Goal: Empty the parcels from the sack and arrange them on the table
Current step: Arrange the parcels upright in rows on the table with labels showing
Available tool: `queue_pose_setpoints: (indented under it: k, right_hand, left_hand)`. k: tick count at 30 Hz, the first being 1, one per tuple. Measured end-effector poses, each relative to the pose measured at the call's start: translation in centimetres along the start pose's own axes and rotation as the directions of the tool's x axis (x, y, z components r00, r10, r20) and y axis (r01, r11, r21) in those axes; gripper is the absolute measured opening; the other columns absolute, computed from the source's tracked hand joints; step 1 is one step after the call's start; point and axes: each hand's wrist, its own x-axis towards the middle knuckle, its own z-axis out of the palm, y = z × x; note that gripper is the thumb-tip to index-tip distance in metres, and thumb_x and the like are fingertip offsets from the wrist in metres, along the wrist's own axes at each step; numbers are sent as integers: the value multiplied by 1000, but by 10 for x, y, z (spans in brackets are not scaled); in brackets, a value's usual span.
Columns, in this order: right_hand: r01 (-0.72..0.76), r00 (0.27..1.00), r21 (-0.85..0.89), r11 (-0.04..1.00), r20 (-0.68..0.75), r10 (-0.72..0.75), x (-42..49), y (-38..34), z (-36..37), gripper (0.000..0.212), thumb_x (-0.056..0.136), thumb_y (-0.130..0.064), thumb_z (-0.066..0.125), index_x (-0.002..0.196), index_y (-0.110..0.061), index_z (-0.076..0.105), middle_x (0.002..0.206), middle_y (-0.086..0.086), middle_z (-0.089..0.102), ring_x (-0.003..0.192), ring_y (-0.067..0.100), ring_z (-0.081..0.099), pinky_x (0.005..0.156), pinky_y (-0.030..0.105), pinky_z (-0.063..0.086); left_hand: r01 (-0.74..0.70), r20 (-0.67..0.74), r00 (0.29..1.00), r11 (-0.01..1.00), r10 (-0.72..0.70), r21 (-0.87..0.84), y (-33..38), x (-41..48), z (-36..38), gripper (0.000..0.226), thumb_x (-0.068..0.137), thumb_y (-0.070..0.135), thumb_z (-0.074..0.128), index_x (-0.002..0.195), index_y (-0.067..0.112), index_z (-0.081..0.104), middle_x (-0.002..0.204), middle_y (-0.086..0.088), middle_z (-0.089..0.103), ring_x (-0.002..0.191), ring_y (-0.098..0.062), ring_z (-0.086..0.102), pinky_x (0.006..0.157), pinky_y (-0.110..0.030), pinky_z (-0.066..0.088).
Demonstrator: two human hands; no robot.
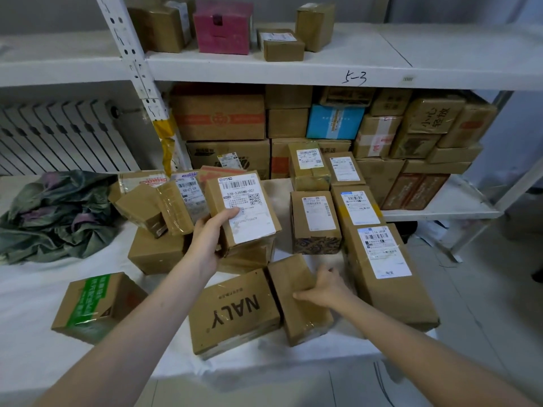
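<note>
Arranging appears under way, sack [55,212] slumped well left of the hands: left hand [208,239] grips a labelled parcel [244,210] above the pile [158,254], right hand [326,286] clasps a plain parcel [293,312] on the tabletop [35,289]; next, each probably needs a free spot.

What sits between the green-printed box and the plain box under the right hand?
In the head view, a box marked NALY lies there, close beside the plain box the right hand holds.

Open passage at front left of the white-covered desk [35,304], around the green-taped cardboard box [94,306]. The crumpled dark green sack [55,212] blocks far left. The heaped brown cardboard parcels [155,254] obstruct centre. The row of white-labelled cardboard boxes [385,274] walls off the right edge.
</note>
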Motion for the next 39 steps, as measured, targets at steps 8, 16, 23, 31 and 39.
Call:
queue_pose_setpoints:
  k: [8,16,23,31,39]
  right_hand:
    - [443,869,210,871,-337,-361,-1,-54,-28,73,78,-24,75,141,-13,38,136,6,41,126,20,46,105,34,42]
    - [471,882,-42,881,13,-471,34,-103,-52,134,57,-35,90,153,-23,-3,158,6,8,146,31,11,116,56,20]
    - [496,856,-170,851,-65,-512,34,-112,-52,120,56,-36,87,149,-15,15,140,7,25,132,29,24,110,45,32]
    - [417,814,-595,687,-92,-574,10,-94,-116,113,51,-35,89,140,-12,23,134,8,25,126,28,25,100,38,41]
    - [309,846,-914,262,138,-515,-28,-71,-121,92,68,-20,80,142,-9,26,147,13,23,136,30,24,100,40,42]
  left_hand:
    - [-16,-85,996,982,0,-188,11,-8,-46,32,84,39,65,112,24,63,98,-1,76,99,-25,67,100,-51,43]
    - [156,-31,984,928,-176,-340,-14,-36,-83,27,89,33,56,111,20,65,92,-5,76,89,-23,68,79,-43,50]
    - [95,-46,992,936,-117,-338,-8,-43,-111,23,90,29,54,107,19,66,97,-3,76,76,-19,74,72,-39,56]
    - [233,68,972,929,-223,-288,-24,-37,-84,26,90,30,57,110,15,66,101,-7,75,78,-22,74,80,-39,50]
    - [322,116,945,926,-304,-195,-43,-34,-46,30,87,28,62,111,12,67,108,-12,73,105,-29,65,101,-45,44]
